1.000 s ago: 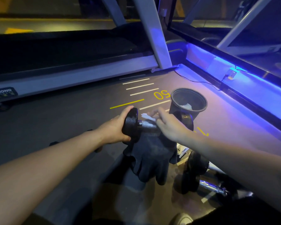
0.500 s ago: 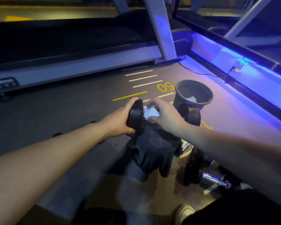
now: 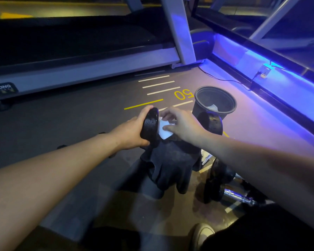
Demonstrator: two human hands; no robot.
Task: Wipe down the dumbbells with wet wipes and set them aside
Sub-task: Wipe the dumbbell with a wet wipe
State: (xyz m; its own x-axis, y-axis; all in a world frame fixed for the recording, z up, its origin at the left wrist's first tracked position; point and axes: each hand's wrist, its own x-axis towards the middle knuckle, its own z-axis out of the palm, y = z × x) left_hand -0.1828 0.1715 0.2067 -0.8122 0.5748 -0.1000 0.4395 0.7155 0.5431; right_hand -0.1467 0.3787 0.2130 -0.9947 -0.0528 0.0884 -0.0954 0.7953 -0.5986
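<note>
A black dumbbell (image 3: 150,126) is held level above the floor, and my left hand (image 3: 132,132) grips its left end plate. My right hand (image 3: 182,125) presses a white wet wipe (image 3: 163,129) against the handle, right beside that plate. The far end plate (image 3: 212,124) shows past my right wrist. A dark cloth or glove (image 3: 170,165) hangs under the dumbbell. Two more dumbbells (image 3: 218,180) with chrome handles lie on the floor under my right forearm.
A black bucket (image 3: 216,102) holding a crumpled white wipe stands on the floor behind the held dumbbell. A treadmill (image 3: 83,69) runs along the left and back. A blue-lit ledge (image 3: 279,84) with a cable borders the right. My shoe (image 3: 200,236) is at the bottom.
The dumbbell has been lifted slightly and my right hand has slid the wipe along the handle toward the left plate. The view has shifted a little.
</note>
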